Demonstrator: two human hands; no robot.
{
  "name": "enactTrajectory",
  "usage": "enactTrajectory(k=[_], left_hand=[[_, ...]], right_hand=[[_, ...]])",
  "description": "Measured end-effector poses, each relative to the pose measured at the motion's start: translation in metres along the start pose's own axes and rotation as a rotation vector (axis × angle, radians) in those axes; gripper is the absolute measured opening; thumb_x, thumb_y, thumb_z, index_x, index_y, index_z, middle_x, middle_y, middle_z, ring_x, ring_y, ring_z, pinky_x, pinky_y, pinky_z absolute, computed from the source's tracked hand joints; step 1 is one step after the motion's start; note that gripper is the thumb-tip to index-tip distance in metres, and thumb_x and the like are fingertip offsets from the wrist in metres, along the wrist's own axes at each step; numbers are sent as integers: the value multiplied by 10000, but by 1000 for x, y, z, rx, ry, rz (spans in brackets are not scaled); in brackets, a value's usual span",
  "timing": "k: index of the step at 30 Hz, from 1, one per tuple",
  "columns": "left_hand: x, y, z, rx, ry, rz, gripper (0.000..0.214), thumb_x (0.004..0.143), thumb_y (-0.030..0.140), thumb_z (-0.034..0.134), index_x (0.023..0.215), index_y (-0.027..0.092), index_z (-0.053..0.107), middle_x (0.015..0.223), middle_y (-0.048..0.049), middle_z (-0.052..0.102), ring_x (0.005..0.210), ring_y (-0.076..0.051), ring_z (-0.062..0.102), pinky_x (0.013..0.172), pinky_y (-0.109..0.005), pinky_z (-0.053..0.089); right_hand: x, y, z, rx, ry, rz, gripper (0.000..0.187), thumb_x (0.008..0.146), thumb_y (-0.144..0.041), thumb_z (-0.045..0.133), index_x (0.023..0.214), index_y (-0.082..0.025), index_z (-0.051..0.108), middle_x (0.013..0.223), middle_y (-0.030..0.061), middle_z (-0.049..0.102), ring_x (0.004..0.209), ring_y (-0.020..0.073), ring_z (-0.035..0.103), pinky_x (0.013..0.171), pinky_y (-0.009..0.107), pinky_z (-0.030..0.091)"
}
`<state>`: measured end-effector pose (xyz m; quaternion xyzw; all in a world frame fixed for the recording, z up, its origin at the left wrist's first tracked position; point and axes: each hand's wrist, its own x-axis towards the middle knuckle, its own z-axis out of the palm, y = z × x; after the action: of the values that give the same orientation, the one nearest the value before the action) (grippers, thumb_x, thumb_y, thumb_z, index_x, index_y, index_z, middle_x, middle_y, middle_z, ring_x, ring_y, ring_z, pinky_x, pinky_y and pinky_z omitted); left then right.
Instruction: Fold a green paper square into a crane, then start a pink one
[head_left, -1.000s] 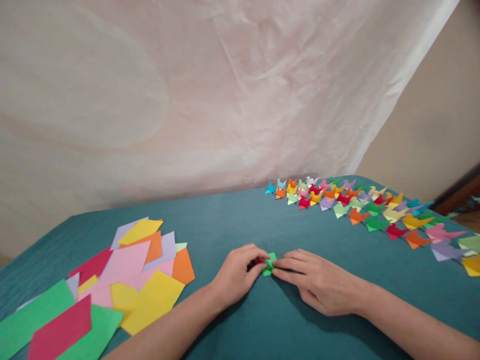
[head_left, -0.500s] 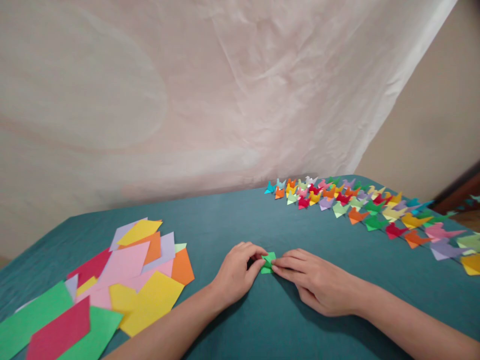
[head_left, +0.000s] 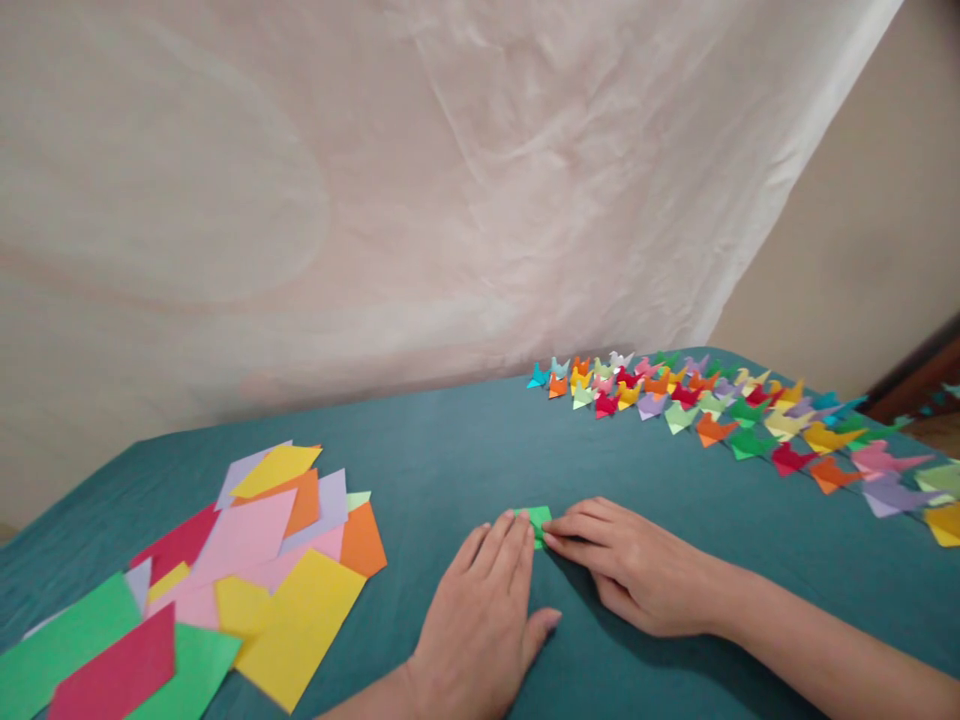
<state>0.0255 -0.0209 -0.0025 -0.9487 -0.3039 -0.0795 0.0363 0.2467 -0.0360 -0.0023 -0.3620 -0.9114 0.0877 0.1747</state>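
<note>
Green folded paper [head_left: 540, 517] lies under left hand [head_left: 484, 610], touched by right hand [head_left: 630, 570].

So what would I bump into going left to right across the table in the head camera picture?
Loose coloured paper sheets → left hand, pressed flat → small green folded paper → right hand → rows of folded paper birds.

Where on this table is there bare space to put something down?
Bare teal cloth runs between the loose sheets and the folded figures, back to the white backdrop. Crowded: both sides, and the near middle, where the left hand and right hand touch the green piece.
</note>
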Motion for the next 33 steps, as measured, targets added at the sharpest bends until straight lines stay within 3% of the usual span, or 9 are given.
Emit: enactTrajectory(k=[3,9,33], left_hand=[[0,-3,1,-29,-70,-15,653,886,578,294,1369,140,325,1443,-100,287,1306,-262,303,1043,-420,308],[0,-6,-3,-115,-162,-37,681,870,626,248,1392,190,281,1473,-72,205,1335,-267,235,1069,-444,266],[2,-6,-4,-140,-203,-28,683,881,603,257,1405,165,248,1478,-84,179,1355,-269,165,1092,-450,233]], right_hand=[[0,0,0,-8,11,-3,467,760,-54,444,1213,-128,526,1159,129,567,1055,220,483,908,406,411],[0,0,1,-12,6,0,453,772,-57,439,1208,-137,532,1164,123,566,1049,216,485,896,406,415],[-2,-2,3,-17,35,33,435,776,-53,451,1186,-152,559,1161,111,577,1056,215,489,905,403,422]])
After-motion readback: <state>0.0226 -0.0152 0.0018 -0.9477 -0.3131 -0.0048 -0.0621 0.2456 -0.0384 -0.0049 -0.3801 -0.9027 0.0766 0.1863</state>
